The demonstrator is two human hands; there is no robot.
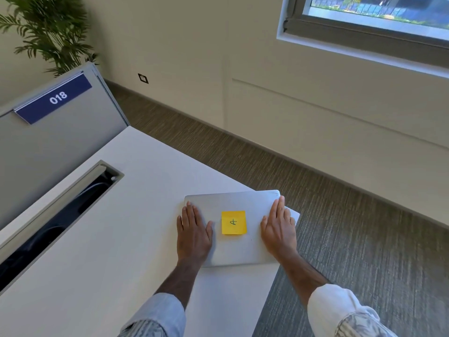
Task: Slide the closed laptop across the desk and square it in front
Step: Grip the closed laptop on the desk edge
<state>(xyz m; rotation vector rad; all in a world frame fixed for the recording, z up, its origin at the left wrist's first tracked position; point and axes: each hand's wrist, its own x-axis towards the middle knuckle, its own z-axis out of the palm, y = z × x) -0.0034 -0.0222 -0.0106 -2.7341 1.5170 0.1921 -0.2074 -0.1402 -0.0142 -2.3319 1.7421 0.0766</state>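
white desk (121, 239) by window | closed laptop (233, 249) skewed, far corner past desk edge | left hand (193, 235) & right hand (279, 233) flat, fingers open, palms pressing lid to slide/rotate it

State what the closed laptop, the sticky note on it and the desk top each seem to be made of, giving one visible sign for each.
Closed laptop: probably metal, matte silver; even grey sheen, thin rounded corners.
Sticky note: yellow paper, matte; a pen mark sits on it.
Desk top: seemingly white laminate, smooth and matte; uniform colour, no grain. The core is not visible.
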